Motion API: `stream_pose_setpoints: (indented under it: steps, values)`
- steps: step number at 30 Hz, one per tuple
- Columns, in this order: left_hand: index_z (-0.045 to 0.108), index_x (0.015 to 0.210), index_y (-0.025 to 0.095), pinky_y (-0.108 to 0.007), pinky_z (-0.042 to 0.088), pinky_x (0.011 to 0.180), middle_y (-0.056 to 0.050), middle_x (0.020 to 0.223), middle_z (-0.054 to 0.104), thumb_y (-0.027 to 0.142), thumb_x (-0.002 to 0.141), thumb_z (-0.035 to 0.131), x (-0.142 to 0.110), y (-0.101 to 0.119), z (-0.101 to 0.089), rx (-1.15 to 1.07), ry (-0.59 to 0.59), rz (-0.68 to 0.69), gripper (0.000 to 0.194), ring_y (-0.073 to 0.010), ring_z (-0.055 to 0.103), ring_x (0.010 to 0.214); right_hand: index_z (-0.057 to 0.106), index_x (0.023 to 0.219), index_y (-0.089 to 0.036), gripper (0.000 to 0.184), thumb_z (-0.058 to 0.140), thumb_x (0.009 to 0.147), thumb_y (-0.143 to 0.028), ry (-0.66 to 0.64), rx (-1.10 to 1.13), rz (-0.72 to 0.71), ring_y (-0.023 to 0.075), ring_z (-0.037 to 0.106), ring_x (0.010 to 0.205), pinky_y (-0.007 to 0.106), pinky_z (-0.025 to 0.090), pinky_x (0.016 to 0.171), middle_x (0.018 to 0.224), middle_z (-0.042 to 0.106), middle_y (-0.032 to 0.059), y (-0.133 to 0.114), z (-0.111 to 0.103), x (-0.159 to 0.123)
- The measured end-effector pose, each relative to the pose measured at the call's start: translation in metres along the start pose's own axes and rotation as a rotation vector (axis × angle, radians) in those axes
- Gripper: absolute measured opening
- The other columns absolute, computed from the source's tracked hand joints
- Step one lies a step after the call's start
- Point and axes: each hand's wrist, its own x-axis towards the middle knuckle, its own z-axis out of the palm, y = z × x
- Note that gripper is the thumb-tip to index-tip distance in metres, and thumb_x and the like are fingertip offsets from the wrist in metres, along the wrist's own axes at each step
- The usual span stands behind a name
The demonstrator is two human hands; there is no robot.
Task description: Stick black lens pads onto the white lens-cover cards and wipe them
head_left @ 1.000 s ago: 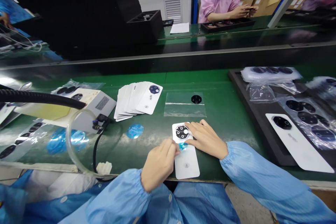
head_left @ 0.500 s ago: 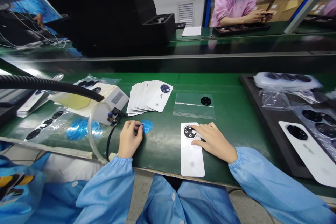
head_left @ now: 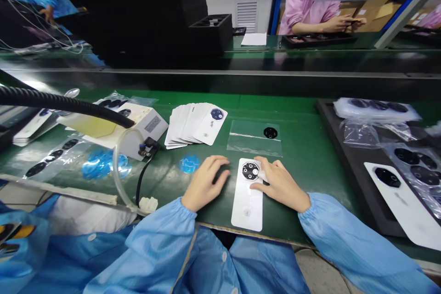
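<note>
A white phone back cover (head_left: pixel 248 202) with a round black camera ring lies flat on the green belt in front of me. My right hand (head_left: pixel 279 183) rests on its upper right edge, fingers pressed against the cover beside the ring. My left hand (head_left: pixel 204 181) hovers just left of the cover, fingers loosely spread and holding nothing. A small blue film (head_left: pixel 189 163) lies on the belt to the left of that hand.
A fanned stack of white covers (head_left: pixel 195 125) and a clear bag with a black ring (head_left: pixel 255 137) lie behind. A white box with hoses (head_left: pixel 138 131) and blue films (head_left: pixel 99 165) sit left. A black tray with bagged parts (head_left: pixel 347 147) stands right. A person in pink works across the line.
My left hand dropped the blue film on the belt at the left and came back toward the cover. The right hand stayed on the cover, which shifted slightly.
</note>
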Motion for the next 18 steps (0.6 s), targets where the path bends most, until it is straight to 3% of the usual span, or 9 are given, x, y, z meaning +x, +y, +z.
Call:
stream_pose_setpoints:
  steps: [2, 4, 7, 10, 13, 15, 18]
  values:
    - [0.040, 0.137, 0.019, -0.041, 0.038, 0.106, -0.013, 0.135, 0.050, 0.036, 0.090, 0.059, 0.014, 0.008, 0.010, -0.087, -0.198, 0.082, 0.053, -0.0256, 0.046, 0.126, 0.033, 0.128, -0.017, 0.060, 0.067, 0.086, -0.043, 0.011, 0.010, -0.008, 0.0259, 0.060, 0.091, 0.037, 0.035, 0.081, 0.111, 0.064, 0.0111, 0.001, 0.001, 0.000]
    - [0.029, 0.145, 0.019, -0.048, 0.032, 0.111, -0.015, 0.144, 0.042, 0.043, 0.085, 0.065, 0.026, 0.011, 0.017, -0.167, -0.316, 0.122, 0.074, -0.0297, 0.040, 0.133, 0.034, 0.127, -0.018, 0.058, 0.066, 0.087, -0.044, 0.022, 0.031, -0.015, 0.0255, 0.060, 0.092, 0.037, 0.035, 0.082, 0.112, 0.064, 0.0103, 0.001, 0.001, 0.000]
    - [0.035, 0.142, 0.022, -0.051, 0.032, 0.109, -0.014, 0.137, 0.048, 0.039, 0.083, 0.068, 0.036, 0.011, 0.020, -0.274, -0.362, 0.108, 0.070, -0.0307, 0.044, 0.127, 0.035, 0.126, -0.020, 0.060, 0.070, 0.084, -0.043, 0.047, 0.069, -0.001, 0.0248, 0.059, 0.089, 0.037, 0.036, 0.080, 0.106, 0.064, 0.0070, 0.002, 0.004, -0.001]
    - [0.043, 0.136, 0.022, -0.050, 0.039, 0.104, -0.012, 0.124, 0.051, 0.034, 0.079, 0.073, 0.035, 0.010, 0.022, -0.354, -0.324, 0.050, 0.066, -0.0297, 0.049, 0.118, 0.039, 0.125, -0.022, 0.061, 0.074, 0.079, -0.042, 0.078, 0.149, 0.043, 0.0248, 0.057, 0.088, 0.037, 0.038, 0.080, 0.095, 0.062, 0.0034, 0.005, 0.006, -0.003]
    - [0.036, 0.139, 0.023, -0.044, 0.046, 0.101, -0.012, 0.126, 0.045, 0.029, 0.080, 0.071, 0.025, 0.012, 0.027, -0.442, -0.254, -0.015, 0.068, -0.0270, 0.050, 0.121, 0.042, 0.124, -0.025, 0.057, 0.072, 0.079, -0.043, 0.161, 0.367, 0.124, 0.0211, 0.054, 0.080, 0.033, 0.041, 0.074, 0.084, 0.055, -0.0008, 0.010, 0.006, -0.002]
    - [0.028, 0.140, 0.025, -0.039, 0.052, 0.094, -0.013, 0.132, 0.041, 0.026, 0.082, 0.068, 0.015, 0.017, 0.029, -0.617, -0.155, -0.146, 0.070, -0.0253, 0.056, 0.117, 0.045, 0.122, -0.025, 0.050, 0.068, 0.081, -0.044, 0.274, 0.532, 0.177, 0.0165, 0.048, 0.067, 0.029, 0.040, 0.065, 0.074, 0.045, -0.0043, 0.015, 0.005, 0.000]
    - [0.021, 0.140, 0.029, -0.034, 0.058, 0.083, -0.015, 0.142, 0.039, 0.025, 0.081, 0.070, -0.008, 0.030, 0.021, -1.026, 0.075, -0.456, 0.077, -0.0225, 0.068, 0.099, 0.050, 0.113, -0.023, 0.041, 0.065, 0.083, -0.047, 0.429, 0.671, 0.231, 0.0128, 0.037, 0.056, 0.027, 0.036, 0.058, 0.065, 0.033, -0.0069, 0.021, 0.002, 0.004]
